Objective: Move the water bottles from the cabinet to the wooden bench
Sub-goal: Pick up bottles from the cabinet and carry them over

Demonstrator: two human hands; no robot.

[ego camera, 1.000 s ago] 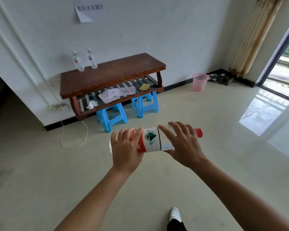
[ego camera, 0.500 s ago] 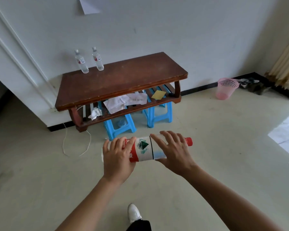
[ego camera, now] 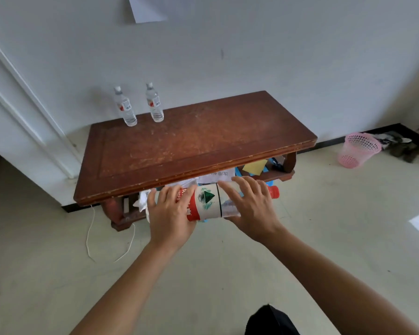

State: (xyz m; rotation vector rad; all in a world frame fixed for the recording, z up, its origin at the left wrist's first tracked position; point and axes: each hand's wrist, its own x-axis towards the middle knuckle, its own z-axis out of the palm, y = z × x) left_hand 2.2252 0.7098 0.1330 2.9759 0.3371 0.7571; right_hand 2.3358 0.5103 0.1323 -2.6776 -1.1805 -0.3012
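I carry a large water bottle (ego camera: 209, 201) lying sideways, its red cap pointing right and its label red and white. My left hand (ego camera: 171, 211) grips its bottom end with curled fingers. My right hand (ego camera: 249, 204) wraps the clear part near the neck. The bottle hangs in the air just in front of the front edge of the brown wooden bench (ego camera: 191, 146). Two small clear water bottles (ego camera: 126, 107) (ego camera: 154, 103) stand upright side by side at the bench's back left corner by the wall.
Papers and a yellow sheet (ego camera: 254, 166) lie on the bench's lower shelf, with blue stools behind. A white cable (ego camera: 90, 238) trails on the floor at the left. A pink mesh bin (ego camera: 357, 149) stands by the wall at the right. A white door frame (ego camera: 27, 112) is at the left.
I have walked closer to the bench, which now fills the middle of the view. Both hands keep the same hold on the big bottle, carried forward up to the bench's front edge.
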